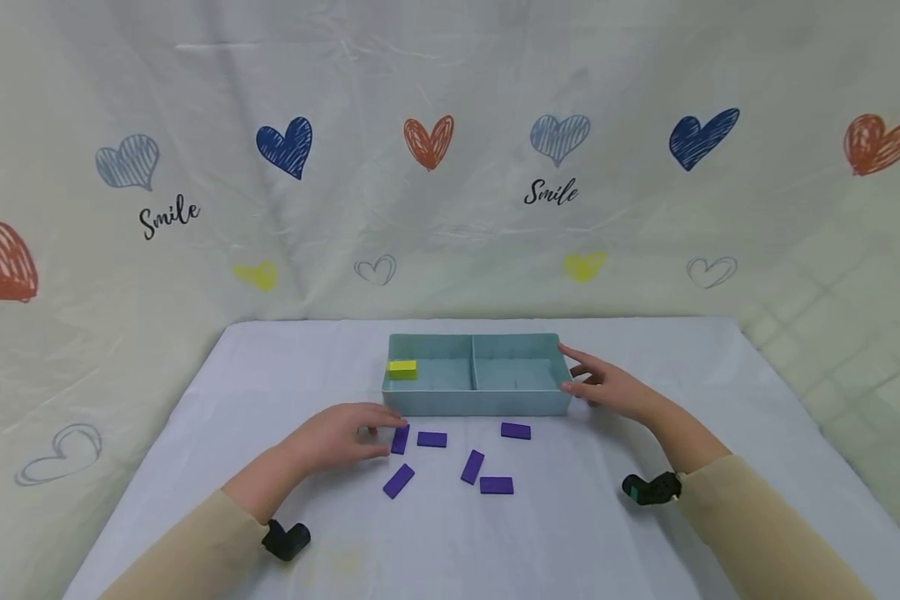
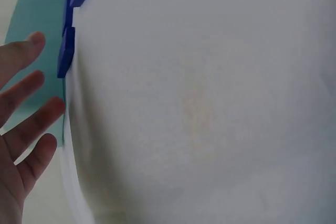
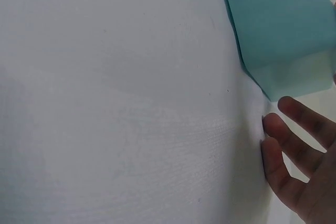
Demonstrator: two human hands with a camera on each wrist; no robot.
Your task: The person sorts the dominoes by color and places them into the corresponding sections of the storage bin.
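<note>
A light teal box with a divider stands near the far side of the table, a yellow block in its left compartment. Several flat purple blocks lie scattered in front. My left hand hovers at the leftmost upper purple block, thumb and forefinger on either side; in the left wrist view its fingers are spread, and I cannot tell whether they touch the block. At the box's right end is my right hand, thumb and forefinger against the end wall, the other fingers loosely bent.
A white cloth covers the table. Behind it hangs a pale curtain printed with hearts. Dark wrist devices sit on both arms. Two more purple blocks lie nearer the front, close together.
</note>
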